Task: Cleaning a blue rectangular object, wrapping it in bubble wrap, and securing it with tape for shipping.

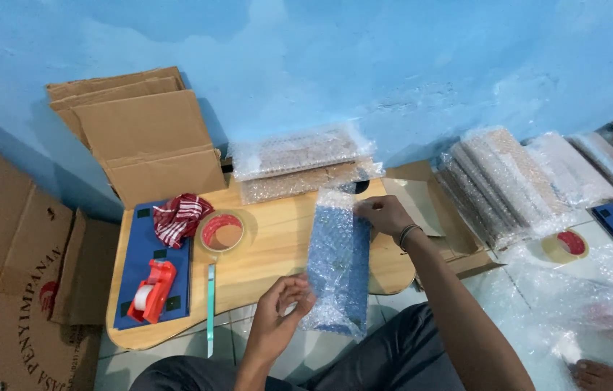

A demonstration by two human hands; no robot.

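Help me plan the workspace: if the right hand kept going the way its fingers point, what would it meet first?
Probably the clear tape roll. The right hand, gripping the bubble-wrapped blue item, points left across the wooden board; depth is hard to judge.

Your view is evenly and fairly brightly lit, with a cool blue cast from the wall (408, 51). Light seems to come from above and the right: the cardboard sheets (140, 137) throw soft shadows left onto the wall. The bubble wrap (339, 261) glints mildly. Far edges bend slightly, and detail is soft throughout.
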